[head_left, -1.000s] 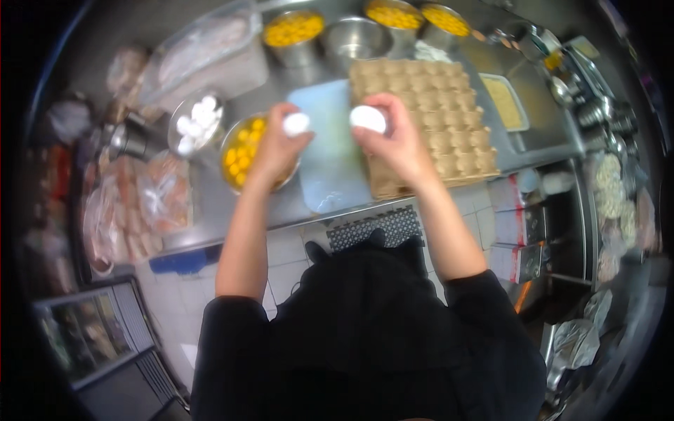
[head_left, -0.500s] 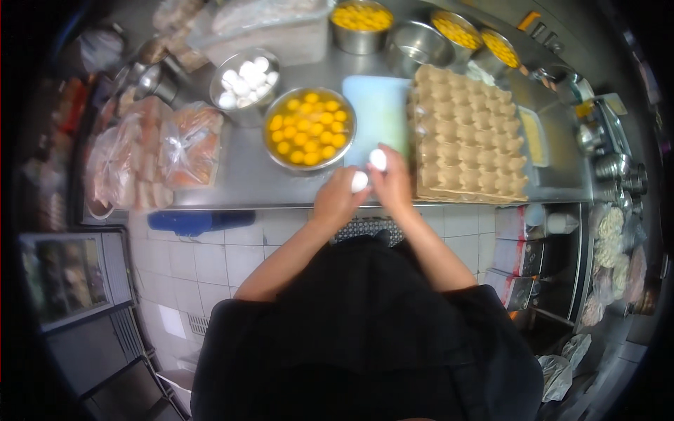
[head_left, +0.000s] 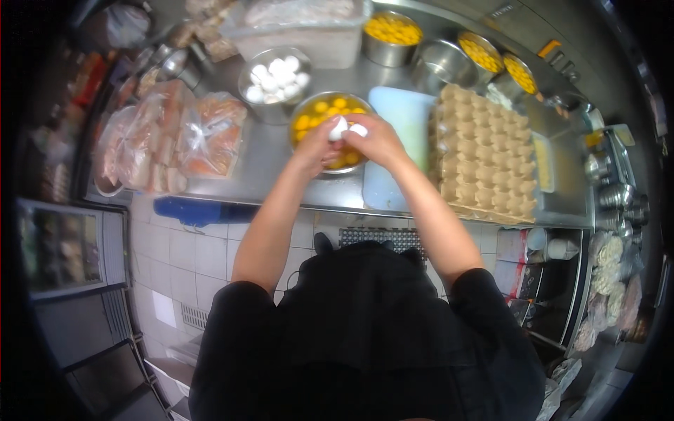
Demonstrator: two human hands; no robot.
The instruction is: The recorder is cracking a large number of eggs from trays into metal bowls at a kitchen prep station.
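– Eggs, two and white: where are we logging them?

– Left egg (head_left: 339, 128) and right egg (head_left: 359, 130) are showing side by side above the steel bowl (head_left: 344, 170), which is holding loose yolks (head_left: 321, 107). Whether the two shells are touching is not resolving.

– Change against the last frame?

– Compared with half a second ago, both hands are no longer hanging at the front edge of the counter (head_left: 263, 154), by the light blue board (head_left: 404, 116); they are now working over the bowl. Judgement: the handling is centring on the bowl instead of the board.

– Grip state?

– Left hand (head_left: 317, 151) is curling around the left egg, apparently closing to the egg's width. Right hand (head_left: 380, 140) is likewise pinching the right egg. Fingers are overlapping in the middle; I cannot tell which are pressing on which shell, nor whether either is cracked.

– Pose?

– Left forearm (head_left: 270, 224) and right forearm (head_left: 435, 217) are reaching forward and converging, the right one crossing over the board. Hands are meeting at the fingers.

– Surroundings?

– Stacked cardboard trays (head_left: 484, 154) are lying right of the board; a second bowl (head_left: 270, 112) is holding white, egg-shaped pieces (head_left: 279, 78) beyond the yolks.
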